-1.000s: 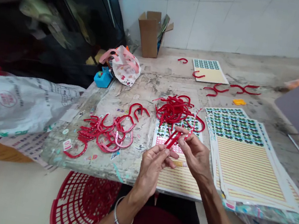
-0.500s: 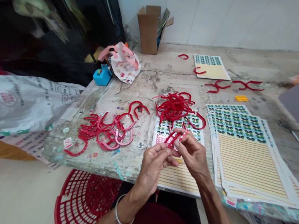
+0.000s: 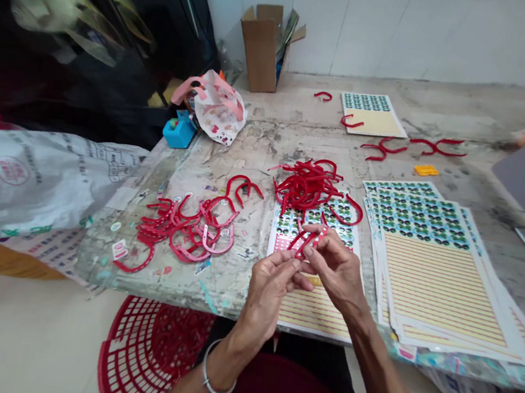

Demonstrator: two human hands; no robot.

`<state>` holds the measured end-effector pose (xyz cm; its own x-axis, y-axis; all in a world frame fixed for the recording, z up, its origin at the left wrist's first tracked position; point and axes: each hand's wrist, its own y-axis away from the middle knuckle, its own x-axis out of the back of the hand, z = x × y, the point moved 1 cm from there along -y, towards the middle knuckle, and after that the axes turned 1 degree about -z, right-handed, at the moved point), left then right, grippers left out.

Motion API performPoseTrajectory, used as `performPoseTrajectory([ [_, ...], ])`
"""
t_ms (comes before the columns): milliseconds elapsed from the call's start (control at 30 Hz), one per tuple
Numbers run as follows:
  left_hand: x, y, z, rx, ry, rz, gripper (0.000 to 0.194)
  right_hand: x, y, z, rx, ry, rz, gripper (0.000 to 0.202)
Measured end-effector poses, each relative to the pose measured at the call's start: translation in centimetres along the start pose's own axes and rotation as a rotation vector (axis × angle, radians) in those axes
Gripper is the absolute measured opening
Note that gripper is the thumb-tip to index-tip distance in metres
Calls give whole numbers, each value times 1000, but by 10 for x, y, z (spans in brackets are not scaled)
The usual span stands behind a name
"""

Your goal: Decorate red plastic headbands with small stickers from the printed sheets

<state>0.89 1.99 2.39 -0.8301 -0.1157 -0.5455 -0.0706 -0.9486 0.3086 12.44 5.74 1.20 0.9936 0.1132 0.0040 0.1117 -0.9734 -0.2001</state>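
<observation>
My left hand [image 3: 272, 286] pinches one part of a curved red headband [image 3: 305, 245], above the table's front edge. The fingers of my right hand [image 3: 338, 267] are closed on its other part, where a pink strip with white dots [image 3: 320, 235] shows at the fingertips. Under both hands lies a sticker sheet [image 3: 313, 310] with printed pictures and yellow striped rows. Just beyond them is a heap of plain red headbands [image 3: 307, 187], partly on that sheet. Left of my hands, several dotted red and pink headbands [image 3: 191, 238] lie in a loose pile.
Stacked sticker sheets [image 3: 435, 281] lie at right, with an orange-yellow piece [image 3: 426, 170] behind. Farther back are a smaller sheet [image 3: 376, 125] and scattered headbands [image 3: 436, 146]. A cardboard box [image 3: 260, 54], patterned bag [image 3: 219, 111] and blue container [image 3: 180, 131] stand back left. Below is a red basket [image 3: 123, 335].
Both hands keep their hold on the headband, with only a very slight shift of the fingers. The camera view has moved a little.
</observation>
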Motion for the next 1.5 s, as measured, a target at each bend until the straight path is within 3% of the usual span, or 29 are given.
performPoseTrajectory([
  [1133, 1, -3, -3, 25, 17, 31, 14, -2, 2, 3, 49, 92, 53, 18],
  [1500, 1, -3, -3, 30, 34, 33, 10, -3, 4, 5, -24, 42, 33, 18],
])
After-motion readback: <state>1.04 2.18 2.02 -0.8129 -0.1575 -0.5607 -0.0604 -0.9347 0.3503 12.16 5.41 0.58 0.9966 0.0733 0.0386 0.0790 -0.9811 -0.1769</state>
